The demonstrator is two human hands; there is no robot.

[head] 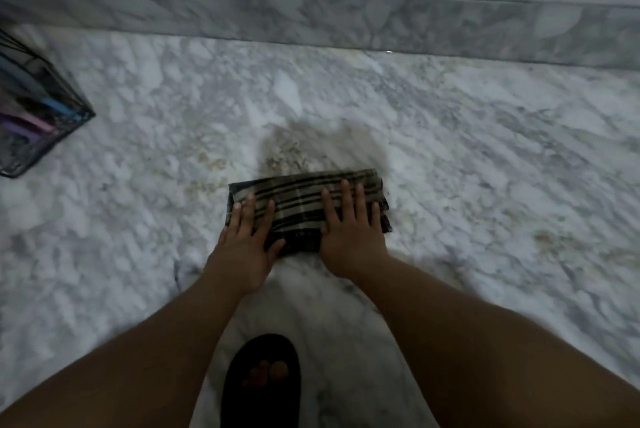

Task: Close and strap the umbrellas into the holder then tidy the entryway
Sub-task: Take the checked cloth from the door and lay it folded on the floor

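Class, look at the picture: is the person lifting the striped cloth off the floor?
No: the striped cloth lies folded on the marble floor, with the left hand and right hand pressing flat on it.

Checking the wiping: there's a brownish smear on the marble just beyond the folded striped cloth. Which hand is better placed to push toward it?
Probably the left hand: the brownish smear lies ahead of its side of the striped cloth.

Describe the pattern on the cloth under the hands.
Folded cloth: dark and pale stripes crossing like plaid, head view.
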